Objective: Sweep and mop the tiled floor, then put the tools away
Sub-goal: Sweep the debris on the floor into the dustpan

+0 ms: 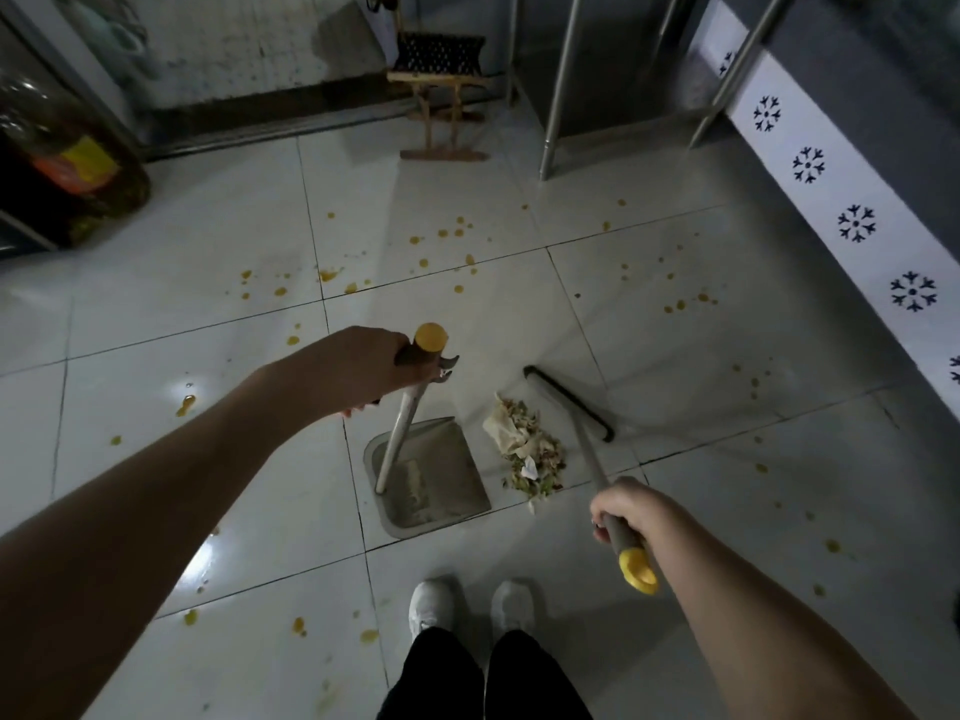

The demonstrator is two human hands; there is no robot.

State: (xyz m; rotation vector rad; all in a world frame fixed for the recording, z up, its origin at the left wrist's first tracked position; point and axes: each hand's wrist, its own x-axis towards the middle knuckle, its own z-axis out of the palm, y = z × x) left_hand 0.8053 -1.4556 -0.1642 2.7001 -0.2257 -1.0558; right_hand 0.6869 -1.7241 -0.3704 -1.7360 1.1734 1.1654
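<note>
A grey dustpan (436,480) stands on the white tiled floor (208,241) just ahead of my shoes. My left hand (374,368) grips the top of its long pale handle (402,423), below the yellow cap. My right hand (623,509) grips the grey handle of a broom, near its yellow end (638,569). The broom's dark head (569,402) lies on the floor to the right of a pile of scraps and paper (524,446). The pile sits between the broom head and the dustpan's open side.
Yellow-orange drops spatter many tiles. A small wooden folding stool (441,96) stands at the back. Metal legs (558,90) of a table rise at the back right. A tiled wall base with dark flower marks (857,223) runs along the right. A large jar (67,163) sits at the left.
</note>
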